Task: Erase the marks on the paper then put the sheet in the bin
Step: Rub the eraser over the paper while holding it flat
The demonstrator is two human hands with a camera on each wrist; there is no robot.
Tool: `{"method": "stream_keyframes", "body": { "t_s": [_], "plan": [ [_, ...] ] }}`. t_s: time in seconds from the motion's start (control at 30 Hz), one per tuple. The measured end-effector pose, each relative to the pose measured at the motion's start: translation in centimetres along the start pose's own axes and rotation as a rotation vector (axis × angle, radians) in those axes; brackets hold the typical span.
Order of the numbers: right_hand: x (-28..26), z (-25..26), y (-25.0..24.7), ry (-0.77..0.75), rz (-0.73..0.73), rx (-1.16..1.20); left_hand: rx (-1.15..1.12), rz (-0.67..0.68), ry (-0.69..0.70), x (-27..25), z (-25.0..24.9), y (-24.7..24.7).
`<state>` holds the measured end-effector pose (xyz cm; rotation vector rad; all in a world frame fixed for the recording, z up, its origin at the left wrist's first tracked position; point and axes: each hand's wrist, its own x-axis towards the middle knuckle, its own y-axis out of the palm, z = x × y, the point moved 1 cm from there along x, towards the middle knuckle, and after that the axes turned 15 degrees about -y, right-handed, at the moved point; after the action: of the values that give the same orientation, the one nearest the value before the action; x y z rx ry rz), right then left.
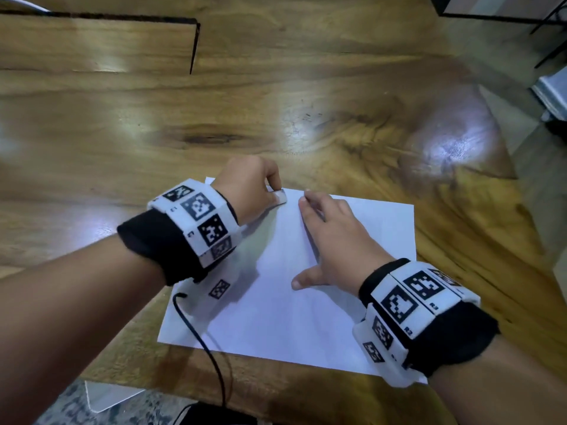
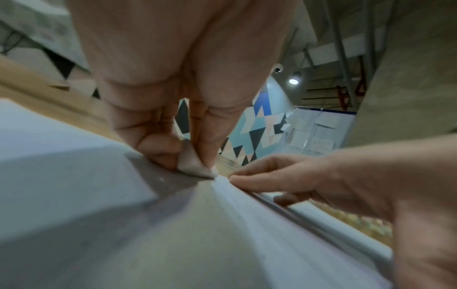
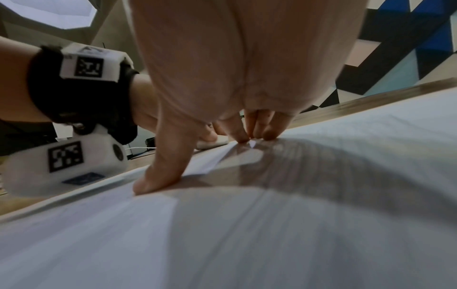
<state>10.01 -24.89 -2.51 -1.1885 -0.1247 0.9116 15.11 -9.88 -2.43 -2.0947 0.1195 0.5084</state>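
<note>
A white eraser (image 1: 280, 196) is pinched by the curled fingers of the left hand (image 1: 248, 191) and pressed on the far edge of the paper sheet (image 1: 276, 302). The sheet lies on the wooden table (image 1: 214, 118) and is held flat by the straight, spread fingers of the right hand (image 1: 334, 237).

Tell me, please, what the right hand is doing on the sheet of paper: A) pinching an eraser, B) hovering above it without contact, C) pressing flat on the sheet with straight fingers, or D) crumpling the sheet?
C: the right hand lies spread on the sheet of paper with its fingers straight, while the left hand pinches the eraser.
</note>
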Motion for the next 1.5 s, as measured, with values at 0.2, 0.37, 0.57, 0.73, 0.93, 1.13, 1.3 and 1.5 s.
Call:
{"method": "stream_keyframes", "body": {
  "t_s": [0.2,0.37,0.57,0.73,0.93,1.13,1.3,1.5],
  "plan": [
    [0.0,-0.1,0.2,0.003,-0.028,0.015,0.082,0.068,0.088,-2.0,0.2,0.6],
    [0.0,-0.2,0.2,0.001,-0.009,0.001,0.071,0.092,0.077,-1.1,0.1,-0.5],
    [0.1,-0.3,0.4,0.003,-0.017,0.003,0.180,0.108,0.135,-2.0,0.4,0.2],
    [0.1,-0.2,0.4,0.002,-0.016,-0.003,0.108,0.028,0.100,-1.3,0.2,-0.1],
    [0.2,-0.3,0.5,0.004,-0.025,-0.003,0.247,0.159,0.143,-2.9,0.9,0.0],
    [0.1,-0.2,0.4,0.003,-0.019,-0.015,0.131,0.008,0.058,-0.9,0.0,-1.1],
    [0.1,-0.2,0.4,0.005,-0.021,-0.007,0.211,0.086,0.134,-1.6,-0.4,0.3],
    [0.1,-0.2,0.3,0.004,-0.020,-0.009,0.221,0.033,0.174,-0.4,-1.5,-0.5]
  ]
}}
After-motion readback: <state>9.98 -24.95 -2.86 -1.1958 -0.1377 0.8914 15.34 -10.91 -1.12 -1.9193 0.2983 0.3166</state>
